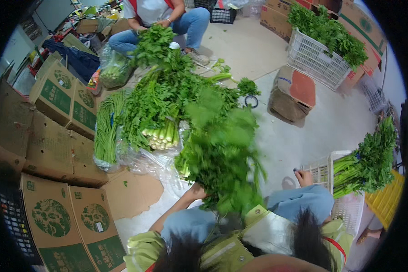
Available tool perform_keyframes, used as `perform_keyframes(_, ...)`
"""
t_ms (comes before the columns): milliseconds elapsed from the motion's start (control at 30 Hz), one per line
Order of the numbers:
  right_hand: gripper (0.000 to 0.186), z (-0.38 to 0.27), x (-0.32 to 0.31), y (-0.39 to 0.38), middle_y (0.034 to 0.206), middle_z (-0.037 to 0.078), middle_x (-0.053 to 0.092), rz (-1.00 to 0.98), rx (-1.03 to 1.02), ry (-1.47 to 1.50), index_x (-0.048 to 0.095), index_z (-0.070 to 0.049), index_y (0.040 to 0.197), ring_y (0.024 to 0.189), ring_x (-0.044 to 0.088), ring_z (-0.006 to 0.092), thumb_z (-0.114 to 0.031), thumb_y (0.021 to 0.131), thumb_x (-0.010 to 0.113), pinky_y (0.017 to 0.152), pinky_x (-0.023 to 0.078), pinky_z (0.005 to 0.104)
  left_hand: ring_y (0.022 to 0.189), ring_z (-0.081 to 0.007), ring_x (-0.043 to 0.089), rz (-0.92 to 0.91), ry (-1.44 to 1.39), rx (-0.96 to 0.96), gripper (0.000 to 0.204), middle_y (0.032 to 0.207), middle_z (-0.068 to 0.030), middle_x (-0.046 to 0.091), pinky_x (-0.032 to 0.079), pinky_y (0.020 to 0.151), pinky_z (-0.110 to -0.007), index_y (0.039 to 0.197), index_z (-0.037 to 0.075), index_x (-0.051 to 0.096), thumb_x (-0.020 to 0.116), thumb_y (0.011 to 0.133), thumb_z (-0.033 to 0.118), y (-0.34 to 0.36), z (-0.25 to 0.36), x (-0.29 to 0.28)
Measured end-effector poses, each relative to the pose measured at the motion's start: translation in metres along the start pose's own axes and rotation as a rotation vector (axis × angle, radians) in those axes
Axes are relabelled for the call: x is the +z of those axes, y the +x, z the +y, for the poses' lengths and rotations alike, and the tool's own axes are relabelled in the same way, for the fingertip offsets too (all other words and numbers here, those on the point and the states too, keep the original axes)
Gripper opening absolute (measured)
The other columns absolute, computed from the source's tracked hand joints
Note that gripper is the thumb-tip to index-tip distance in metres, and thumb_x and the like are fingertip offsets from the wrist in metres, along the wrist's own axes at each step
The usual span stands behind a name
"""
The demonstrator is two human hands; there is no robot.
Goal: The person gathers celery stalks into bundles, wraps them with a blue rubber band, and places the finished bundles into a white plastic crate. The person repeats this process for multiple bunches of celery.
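A large leafy bunch of celery (pixel 224 149) stands in front of me, its leaves blurred by motion. Low on its left side is my left hand (pixel 197 192), closed round the bunch, with the fingers partly hidden by leaves. My right hand (pixel 305 178) is above my right knee, apart from the bunch. Its fingers are bent, and a small dark piece shows at their tips, too small to name. Beyond lies a heap of celery (pixel 167 97) with pale cut stalks (pixel 161 135) toward me. Long green beans (pixel 106 131) in clear plastic lie on its left.
Cardboard boxes (pixel 50 208) line the left. At right, a white crate (pixel 340 170) carries tied celery (pixel 349 172); another white crate (pixel 317 61) of greens stands farther back. A block-like seat (pixel 292 95) and a blue ring (pixel 251 101) are on the floor. A co-worker (pixel 161 22) handles celery opposite.
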State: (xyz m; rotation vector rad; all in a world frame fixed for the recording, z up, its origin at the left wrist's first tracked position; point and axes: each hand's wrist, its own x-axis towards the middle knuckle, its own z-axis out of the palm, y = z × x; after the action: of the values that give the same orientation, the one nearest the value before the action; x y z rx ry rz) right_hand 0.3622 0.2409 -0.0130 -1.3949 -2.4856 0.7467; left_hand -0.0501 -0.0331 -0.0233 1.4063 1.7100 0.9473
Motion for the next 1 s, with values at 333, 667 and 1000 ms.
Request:
perform_keyframes(333, 0.03, -0.031, 0.171, 0.024, 0.099, 0.019, 0.062, -0.082, -0.265, 0.052, 0.064, -0.003, 0.097, 0.09, 0.059, 0.0349, -0.023, 0.075, 0.069, 0.076, 0.048, 0.0424, 0.131, -0.0308, 0.038, -0.006, 0.577, 0.132, 0.06, 0.14, -0.0117, 0.045, 0.027, 0.112, -0.041, 0.135, 0.009, 0.048, 0.068, 0.082, 0.029, 0.013, -0.023, -0.032)
perform_keyframes(667, 0.076, -0.204, 0.019, 0.049, 0.131, 0.011, 0.053, -0.734, -0.351, 0.821, 0.043, -0.004, 0.136, 0.119, 0.049, 0.0238, -0.023, 0.073, 0.08, 0.103, 0.037, 0.037, 0.106, -0.0221, 0.058, -0.02, -0.57, 0.107, 0.047, 0.115, -0.0122, 0.063, 0.046, 0.095, -0.035, 0.114, -0.002, 0.061, 0.077, 0.07, 0.007, 0.117, 0.206, -0.033)
perform_keyframes(1000, 0.043, -0.1, -0.182, -0.035, 0.114, 0.011, 0.063, 0.743, 0.205, 1.33, 0.057, 0.004, 0.116, 0.107, 0.058, 0.0232, -0.001, 0.075, 0.069, 0.095, 0.045, 0.0367, 0.125, -0.0226, 0.046, 0.09, 0.233, 0.629, 0.064, 0.136, -0.0153, 0.049, 0.038, 0.105, -0.037, 0.137, 0.001, 0.043, 0.065, 0.085, 0.03, 0.107, 0.395, -0.194)
